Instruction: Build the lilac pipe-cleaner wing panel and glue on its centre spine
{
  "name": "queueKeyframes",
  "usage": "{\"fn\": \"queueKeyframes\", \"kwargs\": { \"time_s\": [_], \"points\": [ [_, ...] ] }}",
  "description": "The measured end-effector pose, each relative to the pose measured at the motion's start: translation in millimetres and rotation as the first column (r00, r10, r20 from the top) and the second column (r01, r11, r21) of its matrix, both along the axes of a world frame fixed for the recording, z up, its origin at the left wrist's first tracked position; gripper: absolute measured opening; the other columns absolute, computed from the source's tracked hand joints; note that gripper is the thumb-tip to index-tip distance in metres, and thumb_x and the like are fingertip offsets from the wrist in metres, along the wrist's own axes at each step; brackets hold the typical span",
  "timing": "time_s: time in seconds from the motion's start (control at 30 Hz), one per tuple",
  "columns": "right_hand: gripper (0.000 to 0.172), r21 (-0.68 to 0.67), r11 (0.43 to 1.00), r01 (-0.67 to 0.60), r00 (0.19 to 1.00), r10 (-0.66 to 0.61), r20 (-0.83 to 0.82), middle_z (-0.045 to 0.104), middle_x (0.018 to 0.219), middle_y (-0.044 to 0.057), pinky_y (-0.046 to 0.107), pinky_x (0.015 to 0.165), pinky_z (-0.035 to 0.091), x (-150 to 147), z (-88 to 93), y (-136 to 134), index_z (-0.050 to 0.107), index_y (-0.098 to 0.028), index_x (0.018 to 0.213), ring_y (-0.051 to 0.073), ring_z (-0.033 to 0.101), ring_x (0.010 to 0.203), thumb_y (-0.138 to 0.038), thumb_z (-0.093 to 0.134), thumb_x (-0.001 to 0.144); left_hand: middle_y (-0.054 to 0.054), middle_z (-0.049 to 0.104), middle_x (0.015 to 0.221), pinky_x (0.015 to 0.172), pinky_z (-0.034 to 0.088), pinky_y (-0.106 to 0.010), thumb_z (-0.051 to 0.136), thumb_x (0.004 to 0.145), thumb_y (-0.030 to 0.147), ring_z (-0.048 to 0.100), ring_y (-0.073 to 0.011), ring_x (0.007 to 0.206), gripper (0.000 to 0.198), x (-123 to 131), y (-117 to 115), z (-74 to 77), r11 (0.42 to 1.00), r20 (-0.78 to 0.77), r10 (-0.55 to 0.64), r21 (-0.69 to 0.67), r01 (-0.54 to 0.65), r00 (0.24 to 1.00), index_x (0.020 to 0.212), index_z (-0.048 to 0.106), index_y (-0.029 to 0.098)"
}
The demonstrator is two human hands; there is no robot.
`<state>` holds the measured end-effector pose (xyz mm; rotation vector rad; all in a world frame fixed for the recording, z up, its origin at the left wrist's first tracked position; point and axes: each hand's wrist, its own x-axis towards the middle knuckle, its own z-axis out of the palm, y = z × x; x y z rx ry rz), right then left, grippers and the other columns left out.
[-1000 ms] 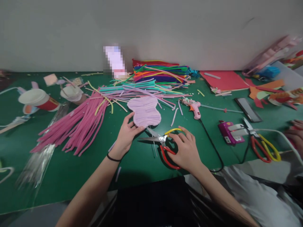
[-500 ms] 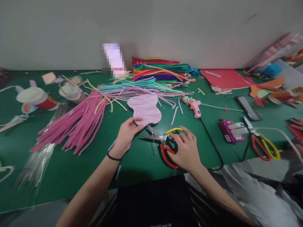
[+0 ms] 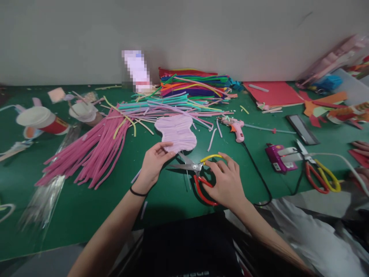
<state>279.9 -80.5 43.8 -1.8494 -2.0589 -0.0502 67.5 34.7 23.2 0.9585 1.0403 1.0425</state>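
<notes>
My left hand [image 3: 155,161] pinches the lower left edge of a lilac, ribbed, butterfly-like piece [image 3: 176,134], which looks built from pipe cleaners laid side by side. In my right hand [image 3: 226,175] is a pair of scissors [image 3: 196,167] with one yellow and one red handle. Its blades are spread and point left, just under the lilac piece's lower edge. Thin strands hang below the piece near the blades. Behind the piece lie loose lilac and pink pipe cleaners [image 3: 201,113]. Short lilac offcuts [image 3: 211,139] lie to its right.
Dark pink pipe cleaners [image 3: 95,152] spread at left, near a paper cup [image 3: 42,120]. A pink glue gun [image 3: 238,129] with a black cord lies right of centre. Beyond it are a purple power adapter [image 3: 279,157] and second scissors [image 3: 315,169]. Another person's hand [image 3: 360,148] shows at far right.
Both hands, the lilac piece and the spread scissors stay almost in place. The whole view has shifted very slightly.
</notes>
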Motion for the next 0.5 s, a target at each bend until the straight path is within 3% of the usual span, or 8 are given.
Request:
{"fn": "queueKeyframes", "kwargs": {
  "time_s": [0.5],
  "points": [
    [0.041,-0.009,0.997,0.083,0.993,-0.083,-0.082,0.064,0.090,0.010,0.052,0.098,0.035,-12,-6.2,-10,0.062,-0.019,0.114,0.038,0.042,0.126,-0.038,0.066,0.078,-0.006,0.071,0.099,0.099,0.049,-0.036,0.082,0.065,0.021,0.065,-0.0195,0.101,0.039,2,-1,-0.2,0.999,0.044,0.030,-0.040,-0.029,0.999,0.101,0.070,0.015]
  ]
}}
